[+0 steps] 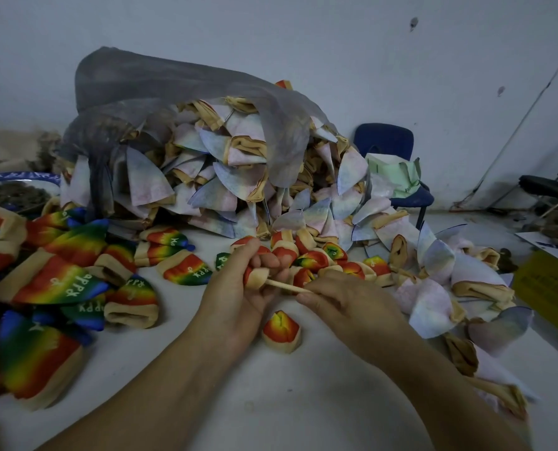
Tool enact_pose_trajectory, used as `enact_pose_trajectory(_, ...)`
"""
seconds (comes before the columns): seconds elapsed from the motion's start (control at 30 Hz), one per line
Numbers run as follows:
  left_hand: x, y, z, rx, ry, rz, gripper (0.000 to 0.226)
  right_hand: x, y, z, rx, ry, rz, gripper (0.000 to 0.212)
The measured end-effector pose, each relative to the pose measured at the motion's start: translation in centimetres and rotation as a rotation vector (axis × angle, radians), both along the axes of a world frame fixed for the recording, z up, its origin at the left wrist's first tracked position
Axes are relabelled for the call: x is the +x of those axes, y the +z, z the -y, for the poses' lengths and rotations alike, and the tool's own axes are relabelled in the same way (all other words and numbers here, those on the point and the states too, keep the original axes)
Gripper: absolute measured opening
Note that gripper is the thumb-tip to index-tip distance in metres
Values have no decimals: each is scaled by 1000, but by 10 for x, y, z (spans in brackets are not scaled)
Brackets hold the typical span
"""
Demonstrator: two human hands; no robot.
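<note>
Fingers point(266, 262) of left hand point(235, 297) curl round a rainbow pouch point(256, 277) over desk point(271, 402) centre; right hand point(345, 301) pinches wooden stick point(287, 288) pushed into it. Left edge: many turned pouches point(59, 281); pale heap point(222, 177) at back edge judged still to do

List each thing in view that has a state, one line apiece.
left hand, gripping the fabric piece
fabric piece, bunched, stick tip pushed into it
wooden stick, tilted, far end in the piece
right hand, pinching the wooden stick
grey mesh bag, open, on its side
pale pieces, heaped, spilling from the bag
rainbow pieces, loose, print outward
small bunched piece, untouched on the table
</note>
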State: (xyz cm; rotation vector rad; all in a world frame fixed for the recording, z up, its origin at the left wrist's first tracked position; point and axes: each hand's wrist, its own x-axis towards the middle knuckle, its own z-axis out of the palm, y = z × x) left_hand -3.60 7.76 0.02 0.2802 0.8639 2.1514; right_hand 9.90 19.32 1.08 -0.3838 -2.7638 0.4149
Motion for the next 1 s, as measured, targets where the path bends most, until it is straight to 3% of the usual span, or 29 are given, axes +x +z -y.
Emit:
enact_pose_trajectory(0.17, 8, 2, -3, -58, 73, -74, 50, -6, -8, 18, -99, -18, -58, 27)
enact_pose_trajectory(0.33, 11, 5, -4, -71, 147, -150, 62, -12, -16, 35, -155, -66, -130, 27)
enact_pose_trajectory(0.57, 9, -4, 1, -76, 47, -211, 39, -6, -10, 16, -80, -69, -82, 41)
enact_pose_trajectory(0.73, 5, -7, 0, -90, 135, -208, 46, 2, -6, 3, -97, -109, -4, 34)
enact_pose_trajectory(0.83, 5, -10, 0, -265, 190, -323, 59, 1, -6, 3, -109, -120, -8, 35)
enact_pose_trajectory(1.0, 4, -8, 7, -601, 244, -682, 72, 1, -6, 4, -140, -71, -37, 48)
